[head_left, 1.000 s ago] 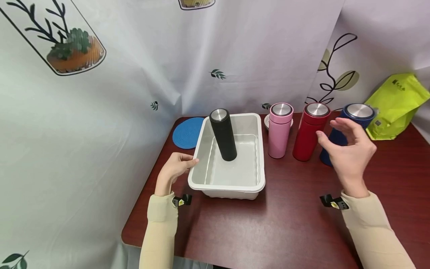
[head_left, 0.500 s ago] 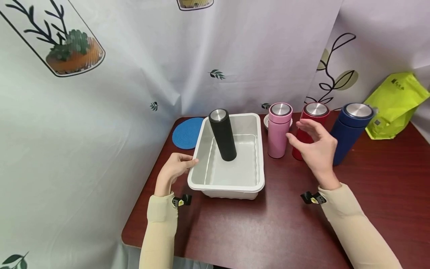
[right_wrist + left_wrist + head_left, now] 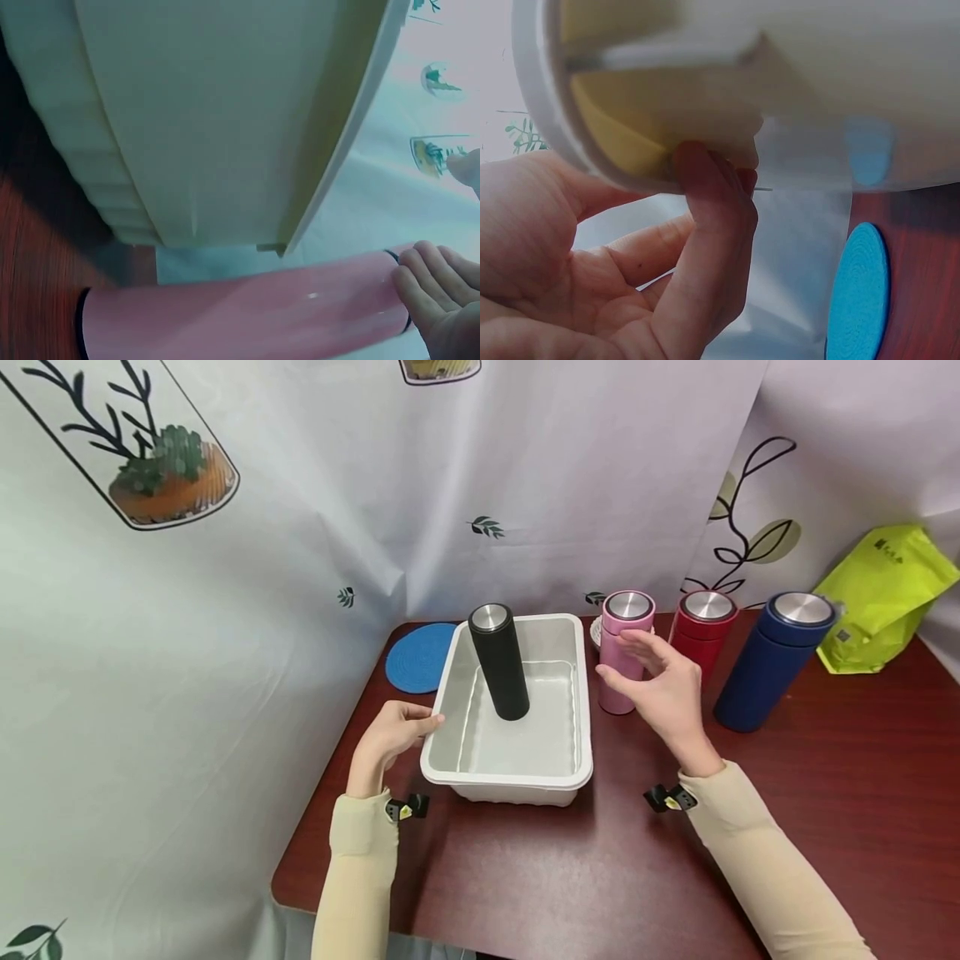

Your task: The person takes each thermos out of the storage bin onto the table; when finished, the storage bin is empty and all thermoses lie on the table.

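A black bottle (image 3: pixel 498 664) with a steel cap stands upright inside a white tray (image 3: pixel 510 774). My left hand (image 3: pixel 393 735) grips the tray's left rim, thumb on top and fingers (image 3: pixel 705 217) tucked under the tray's edge (image 3: pixel 780 75). A pink bottle (image 3: pixel 627 617) stands just right of the tray. In front of it is my right hand (image 3: pixel 663 693), fingers spread and lightly bent. In the right wrist view its fingertips (image 3: pixel 427 289) touch the pink bottle (image 3: pixel 247 315) near the cap, beside the tray wall (image 3: pixel 210 112).
A red bottle (image 3: pixel 701 627) and a dark blue bottle (image 3: pixel 765 668) stand in a row right of the pink one. A green bag (image 3: pixel 885 593) lies at the back right. A blue round coaster (image 3: pixel 416 656) sits behind the tray's left side. Patterned curtains close off the back and left.
My right hand has moved left along the row, from in front of the blue bottle past the red one to the pink bottle. The left hand and tray have stayed put.
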Demonstrator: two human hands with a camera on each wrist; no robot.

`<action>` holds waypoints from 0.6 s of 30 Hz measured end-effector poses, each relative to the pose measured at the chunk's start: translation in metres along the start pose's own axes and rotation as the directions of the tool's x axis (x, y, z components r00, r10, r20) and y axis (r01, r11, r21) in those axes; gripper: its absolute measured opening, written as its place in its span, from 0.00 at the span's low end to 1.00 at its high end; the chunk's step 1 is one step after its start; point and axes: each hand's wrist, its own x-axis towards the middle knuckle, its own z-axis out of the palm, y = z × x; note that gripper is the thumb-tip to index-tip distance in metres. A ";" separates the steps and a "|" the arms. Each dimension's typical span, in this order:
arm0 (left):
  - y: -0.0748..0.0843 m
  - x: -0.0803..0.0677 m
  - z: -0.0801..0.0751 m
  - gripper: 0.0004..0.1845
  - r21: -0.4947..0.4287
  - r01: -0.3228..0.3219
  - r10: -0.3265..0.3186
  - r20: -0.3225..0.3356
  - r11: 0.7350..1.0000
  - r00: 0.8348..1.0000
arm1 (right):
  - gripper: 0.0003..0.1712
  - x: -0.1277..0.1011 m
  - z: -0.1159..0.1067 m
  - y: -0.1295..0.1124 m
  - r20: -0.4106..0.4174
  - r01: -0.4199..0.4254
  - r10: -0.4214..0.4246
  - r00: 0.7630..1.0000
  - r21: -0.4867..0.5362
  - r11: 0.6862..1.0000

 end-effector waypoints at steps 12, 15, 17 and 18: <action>0.000 -0.001 0.001 0.21 -0.011 0.010 -0.010 0.000 1.000 1.000 | 0.30 0.005 0.017 -0.034 0.148 -0.044 0.038 0.988 0.037 0.998; 0.000 -0.001 0.001 0.21 -0.018 0.010 -0.010 0.000 1.000 1.000 | 0.31 0.008 0.022 -0.034 0.167 -0.054 0.047 0.985 0.036 0.998; 0.000 -0.001 0.001 0.21 -0.013 0.005 -0.005 -0.001 1.000 1.000 | 0.32 0.011 0.027 -0.030 0.181 -0.064 0.056 0.982 0.036 0.997; 0.000 -0.001 0.001 0.21 -0.010 0.003 -0.003 -0.002 1.000 1.000 | 0.33 0.013 0.029 -0.026 0.188 -0.065 0.056 0.981 0.042 0.997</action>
